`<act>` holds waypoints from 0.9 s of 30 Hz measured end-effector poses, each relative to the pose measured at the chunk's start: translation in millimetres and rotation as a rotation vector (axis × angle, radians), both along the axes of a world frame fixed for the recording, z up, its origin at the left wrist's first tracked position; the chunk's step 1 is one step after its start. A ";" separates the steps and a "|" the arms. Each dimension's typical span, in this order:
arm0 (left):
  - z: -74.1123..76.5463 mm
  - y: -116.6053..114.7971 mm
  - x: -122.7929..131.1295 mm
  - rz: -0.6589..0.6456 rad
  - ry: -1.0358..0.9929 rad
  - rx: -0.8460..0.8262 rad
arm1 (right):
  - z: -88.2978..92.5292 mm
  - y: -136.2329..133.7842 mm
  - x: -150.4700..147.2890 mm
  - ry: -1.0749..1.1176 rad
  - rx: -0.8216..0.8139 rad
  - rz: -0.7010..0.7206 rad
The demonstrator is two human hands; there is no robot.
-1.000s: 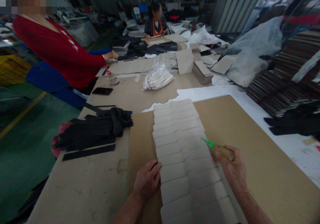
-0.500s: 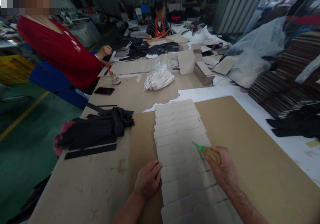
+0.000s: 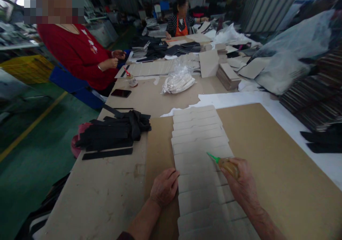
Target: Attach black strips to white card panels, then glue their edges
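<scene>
A long row of overlapping grey card pieces lies on a brown board, running away from me. My right hand is wrapped round a squeeze bottle of amber fluid, whose thin green nozzle points left over the cards. On the left edge of the row rests my left hand, its fingers bent and close together with the tips at the cards' border; nothing shows in it.
Black strips are heaped on the table at left. Beyond lie a phone, a glue bottle and a plastic bag. A person in red stands at left; another sits behind.
The view has swung slightly left, so everything sits further right. My hands keep their places at the cards. The person in red has raised both hands off the table; the seated person's arm now reaches sideways.
</scene>
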State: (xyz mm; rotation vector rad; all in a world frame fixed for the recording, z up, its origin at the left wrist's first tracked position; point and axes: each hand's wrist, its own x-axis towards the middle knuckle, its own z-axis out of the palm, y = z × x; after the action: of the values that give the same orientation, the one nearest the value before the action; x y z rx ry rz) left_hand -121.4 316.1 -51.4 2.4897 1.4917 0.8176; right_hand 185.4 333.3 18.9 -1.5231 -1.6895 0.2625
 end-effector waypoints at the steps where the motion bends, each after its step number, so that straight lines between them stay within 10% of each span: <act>1: -0.1 -0.2 0.2 0.000 -0.002 -0.005 | 0.9 0.1 -3.1 0.002 -0.001 0.008; 27: 6.1 -1.1 5.3 0.001 -0.027 -0.054 | -1.3 -1.7 -90.9 0.070 -0.089 0.225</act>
State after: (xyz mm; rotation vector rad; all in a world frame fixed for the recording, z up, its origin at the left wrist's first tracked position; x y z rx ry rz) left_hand -116.1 315.0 -45.3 2.4294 1.4866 0.7973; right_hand 94.5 331.6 17.6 -1.3695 -1.8144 0.5096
